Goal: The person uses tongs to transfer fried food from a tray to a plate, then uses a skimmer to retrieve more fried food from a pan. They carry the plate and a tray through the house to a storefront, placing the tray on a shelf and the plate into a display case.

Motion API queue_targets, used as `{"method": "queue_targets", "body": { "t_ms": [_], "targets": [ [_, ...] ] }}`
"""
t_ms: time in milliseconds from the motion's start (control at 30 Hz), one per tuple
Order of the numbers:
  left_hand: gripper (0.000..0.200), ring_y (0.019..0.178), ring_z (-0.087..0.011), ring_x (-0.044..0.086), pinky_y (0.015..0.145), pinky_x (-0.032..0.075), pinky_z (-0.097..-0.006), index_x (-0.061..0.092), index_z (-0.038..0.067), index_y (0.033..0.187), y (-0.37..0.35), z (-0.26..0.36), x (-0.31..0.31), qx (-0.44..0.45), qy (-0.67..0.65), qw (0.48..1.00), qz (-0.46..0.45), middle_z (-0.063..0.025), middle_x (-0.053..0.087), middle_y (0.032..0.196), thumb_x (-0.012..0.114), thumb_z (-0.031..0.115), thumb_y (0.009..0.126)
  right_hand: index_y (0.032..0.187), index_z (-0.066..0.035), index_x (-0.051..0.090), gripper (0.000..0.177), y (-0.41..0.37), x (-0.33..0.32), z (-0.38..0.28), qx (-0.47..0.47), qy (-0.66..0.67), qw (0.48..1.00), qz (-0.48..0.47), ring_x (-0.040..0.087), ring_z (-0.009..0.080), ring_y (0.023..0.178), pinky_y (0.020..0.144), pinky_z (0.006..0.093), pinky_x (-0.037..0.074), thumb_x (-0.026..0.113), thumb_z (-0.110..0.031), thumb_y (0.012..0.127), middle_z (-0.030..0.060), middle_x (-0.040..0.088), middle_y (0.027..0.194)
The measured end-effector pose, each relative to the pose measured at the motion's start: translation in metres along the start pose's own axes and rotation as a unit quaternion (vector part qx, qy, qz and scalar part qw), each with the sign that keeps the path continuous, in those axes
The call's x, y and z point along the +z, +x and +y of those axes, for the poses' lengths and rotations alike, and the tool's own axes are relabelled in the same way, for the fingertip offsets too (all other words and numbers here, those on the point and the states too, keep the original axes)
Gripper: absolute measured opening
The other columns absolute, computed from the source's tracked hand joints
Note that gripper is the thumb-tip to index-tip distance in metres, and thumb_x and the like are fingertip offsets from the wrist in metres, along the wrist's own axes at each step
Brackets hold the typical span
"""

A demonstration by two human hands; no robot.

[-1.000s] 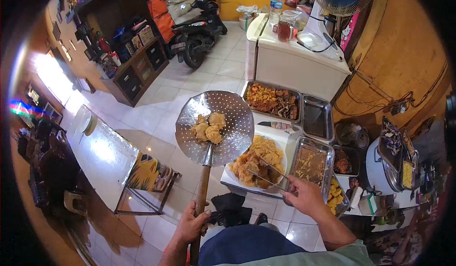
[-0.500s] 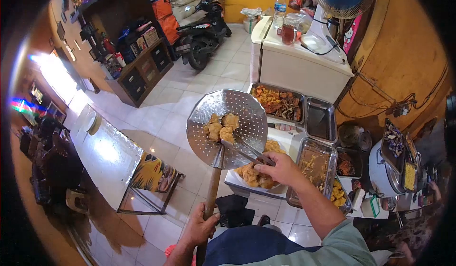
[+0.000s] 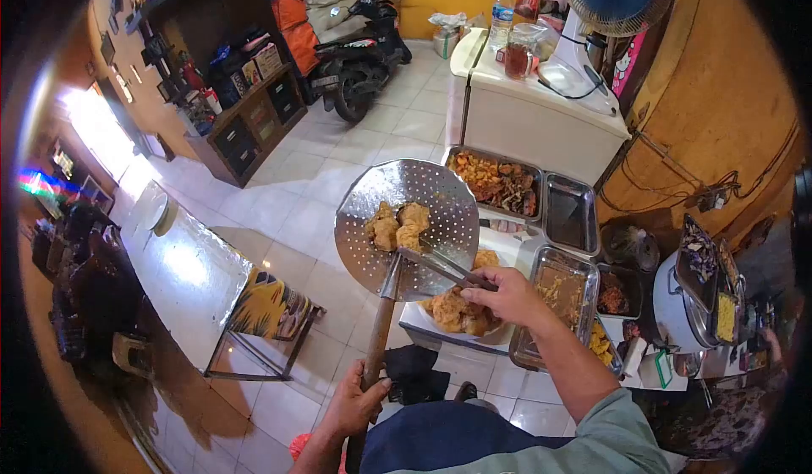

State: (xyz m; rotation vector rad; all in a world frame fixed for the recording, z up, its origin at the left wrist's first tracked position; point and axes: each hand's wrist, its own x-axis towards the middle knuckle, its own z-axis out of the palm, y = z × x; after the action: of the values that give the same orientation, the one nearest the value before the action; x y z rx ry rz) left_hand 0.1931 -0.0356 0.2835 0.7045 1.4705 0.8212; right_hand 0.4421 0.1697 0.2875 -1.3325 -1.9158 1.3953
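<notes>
My left hand (image 3: pixel 359 400) is wrapped round the wooden handle of a large perforated skimmer (image 3: pixel 359 212). Several golden fried pieces (image 3: pixel 384 227) lie in its metal bowl. My right hand (image 3: pixel 512 301) grips metal tongs (image 3: pixel 455 268), whose tips reach into the bowl right at the nearest fried piece (image 3: pixel 409 237). Below the right hand, a pile of larger fried pieces (image 3: pixel 457 312) sits on a white plate, partly hidden by the hand and the skimmer.
Metal trays of food (image 3: pixel 499 188) stand on the right, beside an empty-looking tray (image 3: pixel 571 212) and a crumb-strewn tray (image 3: pixel 558 296). A large pot (image 3: pixel 677 292) is farther right. A shiny-topped table (image 3: pixel 190 263) stands left; a motorbike (image 3: pixel 355 81) is parked behind.
The tong tips have shifted slightly against the fried pieces in the skimmer, and my right hand has moved a little to the right. The left hand keeps its hold.
</notes>
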Motion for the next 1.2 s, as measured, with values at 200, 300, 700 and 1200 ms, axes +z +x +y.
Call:
{"method": "queue_targets", "body": {
  "t_ms": [200,300,700,1200],
  "targets": [
    [0.032,0.046,-0.0094,0.044,0.041,0.038,-0.0256,0.044,0.006,0.116,0.006,0.006,0.002,0.004,-0.057,0.998,-0.006,-0.0008,0.048,0.065,0.061,0.016,0.090,0.104,-0.002,0.067,0.041,-0.036,-0.040,-0.018,0.045,-0.008,0.999,0.029,0.062,0.0154,0.076,0.071,0.0307,0.049,0.074,-0.032,0.078,0.0093,0.068,0.083],
    [0.032,0.045,-0.0088,0.044,0.041,0.039,-0.0263,0.045,0.007,0.116,0.010,0.006,0.000,0.009,-0.044,0.999,0.014,0.0013,0.044,0.067,0.060,0.016,0.090,0.103,-0.003,0.068,0.040,-0.060,-0.058,-0.010,0.052,-0.055,0.996,0.053,0.063,0.0170,0.075,0.071,0.0310,0.049,0.074,-0.033,0.077,0.0101,0.068,0.083],
    [0.030,0.044,-0.0084,0.045,0.040,0.039,-0.0261,0.044,0.008,0.116,0.015,0.000,0.001,0.008,-0.090,0.996,0.022,0.0007,0.046,0.065,0.059,0.013,0.091,0.104,-0.005,0.064,0.037,-0.103,-0.032,0.012,0.042,-0.251,0.962,0.094,0.065,0.0309,0.069,0.062,0.0415,0.049,0.069,-0.032,0.078,0.0123,0.066,0.073],
    [0.035,0.045,-0.0093,0.044,0.041,0.039,-0.0261,0.044,0.007,0.119,0.018,-0.014,0.011,-0.024,-0.093,0.995,-0.010,0.0000,0.045,0.069,0.060,0.017,0.090,0.109,-0.004,0.058,0.043,-0.091,-0.024,0.006,0.040,-0.316,0.944,0.084,0.065,0.0340,0.073,0.064,0.0448,0.049,0.066,-0.034,0.081,0.0150,0.066,0.079]
  ]
}}
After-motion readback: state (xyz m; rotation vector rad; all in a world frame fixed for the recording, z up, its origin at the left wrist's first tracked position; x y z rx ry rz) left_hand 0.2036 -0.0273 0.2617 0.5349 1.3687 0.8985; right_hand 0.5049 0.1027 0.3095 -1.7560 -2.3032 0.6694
